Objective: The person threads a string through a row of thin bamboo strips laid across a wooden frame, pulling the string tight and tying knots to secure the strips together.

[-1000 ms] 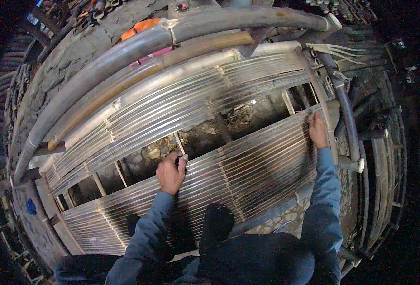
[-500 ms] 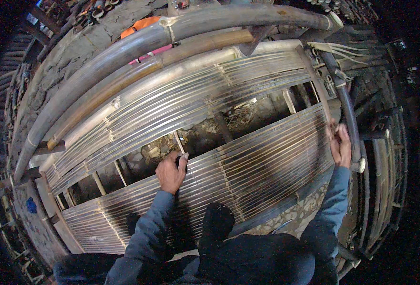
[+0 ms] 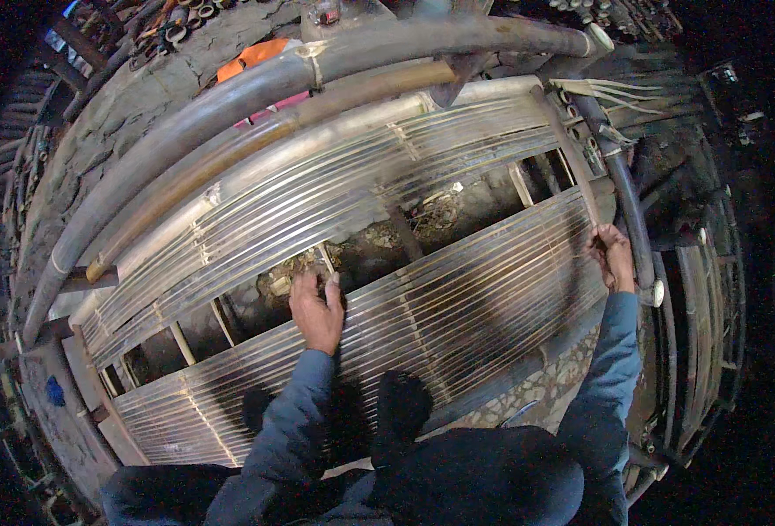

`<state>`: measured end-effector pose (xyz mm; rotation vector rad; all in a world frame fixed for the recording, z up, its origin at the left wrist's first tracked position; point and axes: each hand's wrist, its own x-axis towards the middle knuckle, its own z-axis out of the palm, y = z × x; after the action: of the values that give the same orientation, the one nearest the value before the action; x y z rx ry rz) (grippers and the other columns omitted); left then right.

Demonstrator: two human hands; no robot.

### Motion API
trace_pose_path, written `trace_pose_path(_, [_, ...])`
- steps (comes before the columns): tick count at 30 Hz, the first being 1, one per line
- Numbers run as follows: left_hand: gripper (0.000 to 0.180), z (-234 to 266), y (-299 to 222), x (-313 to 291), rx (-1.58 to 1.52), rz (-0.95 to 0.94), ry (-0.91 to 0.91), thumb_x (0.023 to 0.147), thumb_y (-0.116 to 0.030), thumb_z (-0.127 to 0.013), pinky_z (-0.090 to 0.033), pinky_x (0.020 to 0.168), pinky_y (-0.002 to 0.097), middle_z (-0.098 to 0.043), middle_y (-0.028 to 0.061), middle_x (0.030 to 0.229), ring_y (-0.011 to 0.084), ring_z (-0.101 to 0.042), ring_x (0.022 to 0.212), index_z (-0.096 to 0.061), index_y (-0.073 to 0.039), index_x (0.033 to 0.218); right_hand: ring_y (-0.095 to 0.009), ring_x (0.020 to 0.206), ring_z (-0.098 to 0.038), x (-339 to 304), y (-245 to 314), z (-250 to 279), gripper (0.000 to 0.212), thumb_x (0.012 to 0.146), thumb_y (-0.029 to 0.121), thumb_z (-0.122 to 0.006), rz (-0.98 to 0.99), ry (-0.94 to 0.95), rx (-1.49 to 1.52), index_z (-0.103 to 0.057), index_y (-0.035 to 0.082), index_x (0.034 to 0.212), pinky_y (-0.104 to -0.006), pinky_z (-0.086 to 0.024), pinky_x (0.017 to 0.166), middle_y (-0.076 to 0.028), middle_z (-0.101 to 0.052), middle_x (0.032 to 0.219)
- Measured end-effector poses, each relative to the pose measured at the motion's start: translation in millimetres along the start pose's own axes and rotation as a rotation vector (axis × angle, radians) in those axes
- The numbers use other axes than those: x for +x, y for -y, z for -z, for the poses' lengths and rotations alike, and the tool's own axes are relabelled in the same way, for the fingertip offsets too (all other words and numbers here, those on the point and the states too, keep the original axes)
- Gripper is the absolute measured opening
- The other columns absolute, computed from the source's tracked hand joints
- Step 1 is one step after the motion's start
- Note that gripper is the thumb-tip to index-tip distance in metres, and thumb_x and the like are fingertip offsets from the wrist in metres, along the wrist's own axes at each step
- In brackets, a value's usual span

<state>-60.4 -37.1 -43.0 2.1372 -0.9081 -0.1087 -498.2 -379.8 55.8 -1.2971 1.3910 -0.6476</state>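
A long rack of thin bamboo slats (image 3: 484,280) lies in front of me, with an upper slatted part (image 3: 282,188) beyond an open gap. My left hand (image 3: 317,313) is at the near edge of the gap, thumb apart from the stretched fingers. Just beyond its fingertips a pale crosspiece (image 3: 326,258) spans the gap. At the rack's right end, my right hand (image 3: 615,256) has curled fingers against the flat side strip (image 3: 572,158). What those fingers hold, if anything, I cannot make out.
Thick bamboo poles (image 3: 379,51) arch along the far side, and a dark pole (image 3: 630,215) runs beside my right hand. Dry litter (image 3: 374,238) shows through the gap. An orange thing (image 3: 252,58) lies beyond the poles. Split strips (image 3: 611,92) stick out at the far right.
My left hand's fingers have straightened from a more bent grip at the gap edge. My right hand has turned inward, its fingers now curled at the side strip. The view has shifted slightly.
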Motion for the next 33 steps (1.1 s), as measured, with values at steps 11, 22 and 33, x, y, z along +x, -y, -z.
trace_pose_path(11, [0.021, -64.3, -127.6, -41.1, -0.597, 0.208, 0.448, 0.086, -0.013, -0.07, -0.05, 0.087, 0.0449, -0.069, 0.0183, 0.098, 0.0352, -0.066, 0.094, -0.068, -0.002, 0.104, -0.032, 0.086, -0.069, -24.8, 25.2, -19.6, 0.018, 0.089, 0.021, -0.066, 0.262, 0.133, -1.096, -0.073, 0.007, 0.098, -0.0412, -0.055, 0.083, -0.012, -0.073, 0.09])
trace_pose_path(22, [0.018, -84.3, -132.1, -16.0, -0.593, 0.185, 0.574, 0.086, -0.018, -0.064, -0.053, 0.08, 0.0459, -0.071, 0.021, 0.093, 0.0392, -0.068, 0.09, -0.071, -0.004, 0.095, -0.04, 0.102, -0.067, 48.0, 25.2, -59.0, 0.035, 0.096, 0.032, -0.06, 0.127, -0.096, -1.247, -0.073, 0.001, 0.103, -0.0489, -0.053, 0.089, -0.026, -0.07, 0.103])
trace_pose_path(33, [0.019, -184.9, -215.6, -33.8, -0.525, 0.156, 0.837, 0.09, -0.02, -0.064, -0.052, 0.08, 0.0502, -0.07, 0.024, 0.092, 0.0431, -0.068, 0.092, -0.068, -0.001, 0.095, -0.02, 0.087, -0.067, 202.4, -36.5, -54.9, 0.031, 0.087, 0.033, -0.076, 0.09, 0.67, -1.021, -0.078, 0.003, 0.097, -0.036, -0.052, 0.083, -0.014, -0.075, 0.086])
